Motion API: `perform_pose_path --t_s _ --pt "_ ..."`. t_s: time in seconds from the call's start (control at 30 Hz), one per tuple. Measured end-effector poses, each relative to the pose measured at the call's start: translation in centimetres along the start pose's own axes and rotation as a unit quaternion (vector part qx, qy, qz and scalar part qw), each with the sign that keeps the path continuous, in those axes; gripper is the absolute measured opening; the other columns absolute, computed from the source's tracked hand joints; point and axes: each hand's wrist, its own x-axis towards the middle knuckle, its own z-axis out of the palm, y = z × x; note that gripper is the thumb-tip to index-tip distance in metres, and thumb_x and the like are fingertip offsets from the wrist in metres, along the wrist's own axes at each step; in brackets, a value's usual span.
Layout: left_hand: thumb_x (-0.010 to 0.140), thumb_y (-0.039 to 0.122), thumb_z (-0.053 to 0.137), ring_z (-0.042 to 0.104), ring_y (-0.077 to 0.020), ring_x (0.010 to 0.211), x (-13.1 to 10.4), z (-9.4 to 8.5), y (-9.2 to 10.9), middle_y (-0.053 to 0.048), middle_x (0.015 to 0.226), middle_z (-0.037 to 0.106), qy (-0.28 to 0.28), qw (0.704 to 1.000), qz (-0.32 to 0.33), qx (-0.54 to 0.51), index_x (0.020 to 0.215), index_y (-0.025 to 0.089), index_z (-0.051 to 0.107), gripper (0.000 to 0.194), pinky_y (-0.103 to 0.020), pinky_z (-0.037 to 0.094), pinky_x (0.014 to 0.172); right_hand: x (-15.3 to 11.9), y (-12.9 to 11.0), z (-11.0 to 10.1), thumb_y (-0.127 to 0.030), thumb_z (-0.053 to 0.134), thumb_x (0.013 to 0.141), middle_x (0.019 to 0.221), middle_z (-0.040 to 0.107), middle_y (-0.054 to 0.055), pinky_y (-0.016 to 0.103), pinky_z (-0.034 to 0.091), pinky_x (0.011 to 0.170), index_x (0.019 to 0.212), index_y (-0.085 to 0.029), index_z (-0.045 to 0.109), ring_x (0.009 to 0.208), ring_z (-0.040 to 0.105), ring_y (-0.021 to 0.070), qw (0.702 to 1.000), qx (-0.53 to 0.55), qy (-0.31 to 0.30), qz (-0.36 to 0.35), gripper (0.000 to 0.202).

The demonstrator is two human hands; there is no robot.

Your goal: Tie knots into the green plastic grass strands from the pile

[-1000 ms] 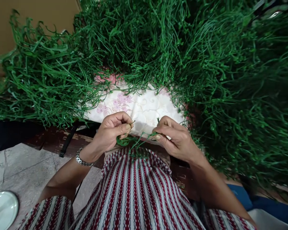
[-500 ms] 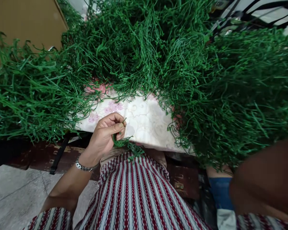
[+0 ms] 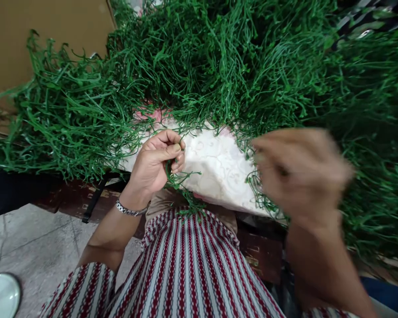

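Observation:
My left hand (image 3: 157, 163) is closed, thumb pressed against the fingers, over the front of the floral-covered surface (image 3: 219, 163). Pinched in it are thin green branching stems (image 3: 192, 201), which look like plastic greenery; their ends hang towards my lap. My right hand (image 3: 300, 170), smeared by motion, is above the right side of that surface, in front of the right-hand heap of green stems (image 3: 378, 168). Its fingers are too blurred to show whether anything is in them. A metal band circles my left wrist.
More green stems (image 3: 215, 62) lie heaped across the back, and another heap (image 3: 69, 115) spreads on the left. A cardboard box (image 3: 49, 35) stands behind at the left. Dark wood (image 3: 258, 256) and a black strap (image 3: 94, 198) are below; a round white object (image 3: 1, 296) sits on the floor.
My right hand has come up from the lower right edge to over the surface. My left hand keeps its pinch on the stems. The view has shifted somewhat.

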Motion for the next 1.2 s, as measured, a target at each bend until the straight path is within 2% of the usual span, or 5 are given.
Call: perform_pose_path --t_s 0.27,0.57,0.73,1.0,1.2 --pt "0.069 0.018 0.063 0.052 -0.0089 0.059 0.5 1.1 -0.7 -0.001 0.062 0.056 -0.006 0.997 0.081 0.000 0.069 0.014 0.057 0.007 -0.020 0.042 0.055 1.2 -2.3 8.6 -0.024 0.048 0.088 0.077 0.061 0.004 0.025 0.046 0.068 0.089 -0.013 0.059 0.073 0.056 0.0119 0.978 0.188 -0.091 0.002 0.016" --pt "0.076 0.024 0.058 0.054 -0.0145 0.090 2.0 2.5 -1.2 -0.004 0.096 0.056 0.046 0.964 0.230 0.124 0.108 0.022 0.053 0.032 -0.028 0.042 0.084 2.0 -1.7 6.5 -0.016 0.051 0.084 0.070 0.057 0.002 0.023 0.041 0.062 0.079 -0.014 0.056 0.065 0.052 0.0107 0.994 0.077 0.076 0.017 0.008" --pt "0.077 0.020 0.058 0.051 -0.0138 0.080 0.6 2.2 -1.8 -0.001 0.078 0.055 0.069 0.877 0.253 0.402 0.079 0.017 0.058 0.003 -0.025 0.039 0.075 1.9 -1.1 5.9 -0.015 0.051 0.084 0.070 0.058 0.003 0.024 0.041 0.061 0.079 -0.014 0.056 0.066 0.052 0.0117 0.992 0.027 0.121 -0.002 0.007" --pt "0.077 0.015 0.052 0.047 -0.0111 0.066 0.6 2.0 -3.1 0.001 0.068 0.051 0.002 0.935 0.150 0.323 0.070 0.015 0.056 0.008 -0.023 0.037 0.063 2.0 -0.6 5.7 -0.022 0.053 0.083 0.106 0.058 0.010 0.033 0.045 0.082 0.111 -0.017 0.053 0.100 0.052 0.0181 0.990 0.127 0.051 -0.021 0.028" --pt "0.079 0.017 0.052 0.042 -0.0096 0.060 0.7 2.8 -3.2 0.003 0.063 0.047 0.026 0.927 0.145 0.344 0.069 0.015 0.052 0.010 -0.022 0.033 0.057 1.7 0.4 5.6 -0.018 0.050 0.085 0.079 0.059 0.004 0.026 0.044 0.067 0.088 -0.016 0.062 0.075 0.055 0.0127 0.981 0.180 0.068 0.012 0.012"
